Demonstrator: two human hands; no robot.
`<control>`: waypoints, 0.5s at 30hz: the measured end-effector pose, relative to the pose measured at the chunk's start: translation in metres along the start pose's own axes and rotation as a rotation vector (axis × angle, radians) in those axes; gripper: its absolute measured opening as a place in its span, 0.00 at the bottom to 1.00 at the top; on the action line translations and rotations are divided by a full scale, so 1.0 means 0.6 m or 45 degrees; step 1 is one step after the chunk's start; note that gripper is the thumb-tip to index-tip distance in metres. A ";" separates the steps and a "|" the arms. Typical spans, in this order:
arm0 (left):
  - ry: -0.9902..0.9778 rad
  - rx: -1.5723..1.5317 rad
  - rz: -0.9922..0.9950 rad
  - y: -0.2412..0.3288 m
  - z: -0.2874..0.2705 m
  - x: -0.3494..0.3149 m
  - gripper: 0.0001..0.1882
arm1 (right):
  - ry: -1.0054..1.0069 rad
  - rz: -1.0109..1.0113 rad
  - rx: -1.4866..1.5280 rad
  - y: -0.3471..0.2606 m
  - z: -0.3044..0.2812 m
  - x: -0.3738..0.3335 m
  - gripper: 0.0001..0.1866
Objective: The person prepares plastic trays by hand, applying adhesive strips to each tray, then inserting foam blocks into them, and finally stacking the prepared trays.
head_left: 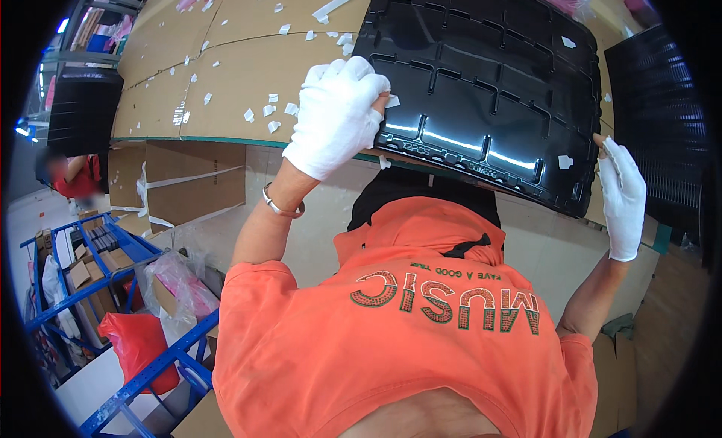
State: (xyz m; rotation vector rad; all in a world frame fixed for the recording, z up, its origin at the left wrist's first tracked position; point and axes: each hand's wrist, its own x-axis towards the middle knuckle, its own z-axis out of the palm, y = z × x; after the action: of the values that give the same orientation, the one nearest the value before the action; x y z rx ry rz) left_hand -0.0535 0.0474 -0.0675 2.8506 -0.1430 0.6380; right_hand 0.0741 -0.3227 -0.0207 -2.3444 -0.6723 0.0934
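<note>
the left hand (pixel 336 114), in a white glove, lies on the near left corner of a glossy black moulded plastic tray (pixel 481 84), its fingers curled over the tray's edge and gripping it, with a small white sticker (pixel 392 101) right at the fingertips. the right hand (pixel 623 197), also gloved in white, sits at the tray's near right corner, fingers held fairly straight and close together against the edge (whether they actually clamp it is hard to tell). the tray rests tilted on a cardboard-covered table (pixel 226 69), its near edge hanging over the table's front, just above the person's orange shirt (pixel 406 333). a few white stickers dot the tray's ribbed surface, and many more white paper scraps (pixel 269 109) lie scattered on the cardboard to the left. a silver bracelet (pixel 282 207) circles the left wrist. a stack of black trays (pixel 662 114) stands to the right, and blue shelving (pixel 113 280) with boxes sits low on the left
</note>
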 end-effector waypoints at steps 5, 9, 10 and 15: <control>0.002 0.075 0.061 0.002 -0.001 -0.013 0.10 | -0.038 0.035 0.014 -0.007 0.002 -0.003 0.13; 0.063 0.076 0.121 0.004 -0.004 -0.024 0.11 | -0.016 0.002 -0.016 0.003 0.003 -0.007 0.13; 0.062 0.077 0.116 0.007 -0.006 -0.028 0.11 | -0.021 0.000 -0.014 0.006 0.005 -0.006 0.13; 0.119 0.073 0.042 0.011 -0.028 -0.044 0.10 | -0.071 0.111 0.003 -0.003 -0.005 0.002 0.13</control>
State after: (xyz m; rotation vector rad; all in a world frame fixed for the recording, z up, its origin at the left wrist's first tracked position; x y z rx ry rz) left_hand -0.0851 0.0459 -0.0631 2.8715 -0.1595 0.7934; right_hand 0.0752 -0.3225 -0.0174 -2.3765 -0.5963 0.1987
